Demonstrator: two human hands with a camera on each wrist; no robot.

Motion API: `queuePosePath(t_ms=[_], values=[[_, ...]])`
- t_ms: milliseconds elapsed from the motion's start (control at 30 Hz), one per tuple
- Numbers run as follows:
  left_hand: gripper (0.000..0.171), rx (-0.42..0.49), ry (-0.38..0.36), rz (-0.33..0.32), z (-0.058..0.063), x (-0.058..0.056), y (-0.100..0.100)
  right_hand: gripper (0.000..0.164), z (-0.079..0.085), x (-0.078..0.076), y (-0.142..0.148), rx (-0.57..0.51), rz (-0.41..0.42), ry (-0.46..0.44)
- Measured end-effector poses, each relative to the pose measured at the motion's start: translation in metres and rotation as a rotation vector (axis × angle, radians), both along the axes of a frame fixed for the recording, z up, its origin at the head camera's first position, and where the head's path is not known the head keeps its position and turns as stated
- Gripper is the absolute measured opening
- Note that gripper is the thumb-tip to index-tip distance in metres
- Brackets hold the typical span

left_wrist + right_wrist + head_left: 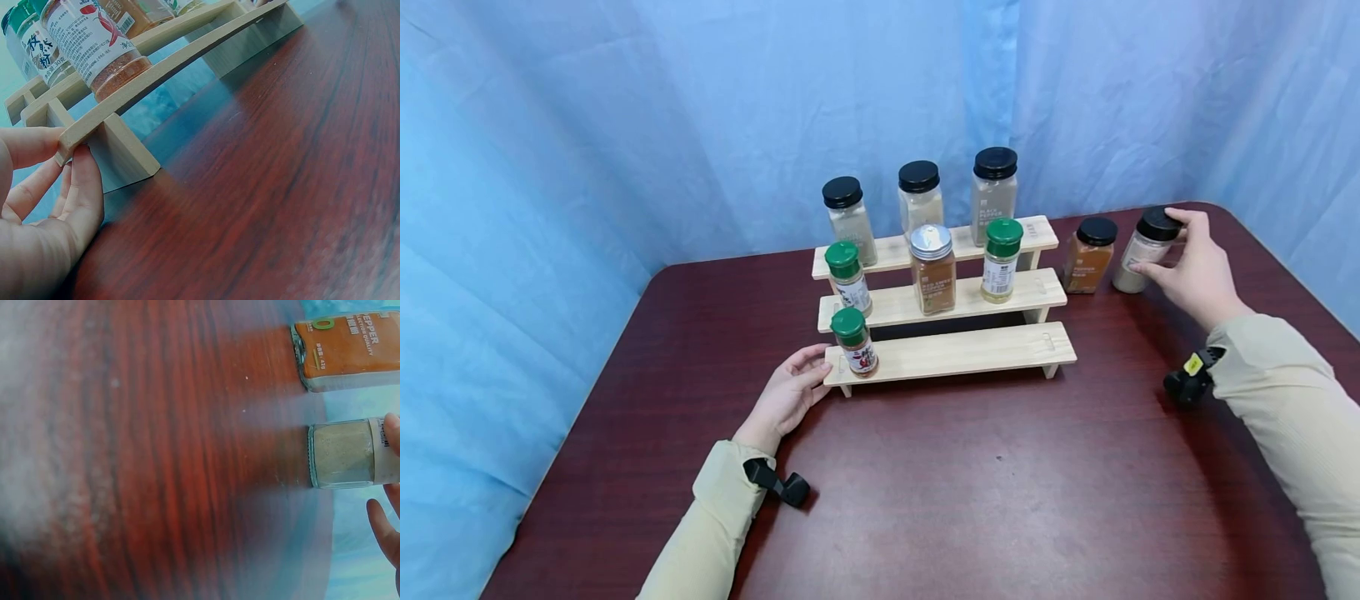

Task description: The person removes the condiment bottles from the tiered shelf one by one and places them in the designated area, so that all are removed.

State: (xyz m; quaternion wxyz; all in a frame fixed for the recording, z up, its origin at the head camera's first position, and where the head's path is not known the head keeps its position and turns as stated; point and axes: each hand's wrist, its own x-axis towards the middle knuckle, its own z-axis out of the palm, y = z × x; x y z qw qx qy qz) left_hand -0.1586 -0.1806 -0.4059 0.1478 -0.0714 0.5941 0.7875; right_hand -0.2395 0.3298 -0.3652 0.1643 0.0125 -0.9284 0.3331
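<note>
My left hand [786,396] pinches the left end of the lowest step of a three-step wooden spice rack [962,353], thumb above and fingers under the board in the left wrist view. Right beside that grip, a green-capped bottle of red powder [861,357] stands on the step. Off the rack's right side, my right hand [1201,271] grips a black-lidded glass spice jar [1142,252] of greyish powder, fingers at the lid and thumb on the label. In the right wrist view the spice jar's base [340,455] is visible, with only part of the hand showing.
A black-lidded jar of orange pepper powder [1087,262] stands left of the held jar. Three black-lidded jars line the top step, including a black pepper jar [993,204]. On the middle step, a silver-lidded jar [933,279] stands between two green-capped bottles. Blue curtains [715,125] surround the table.
</note>
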Motion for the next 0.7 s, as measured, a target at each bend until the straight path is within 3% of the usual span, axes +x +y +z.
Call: queuePosePath(t_ms=[467, 700], values=[[0.030, 0.036, 0.018, -0.010, 0.000, 0.001, -0.001, 0.075, 0.008, -0.001, 0.006, 0.023, 0.033, -0.037], [0.036, 0.016, 0.022, -0.015, 0.000, 0.001, -0.001, 0.071, 0.014, 0.000, 0.008, 0.059, 0.058, -0.048]])
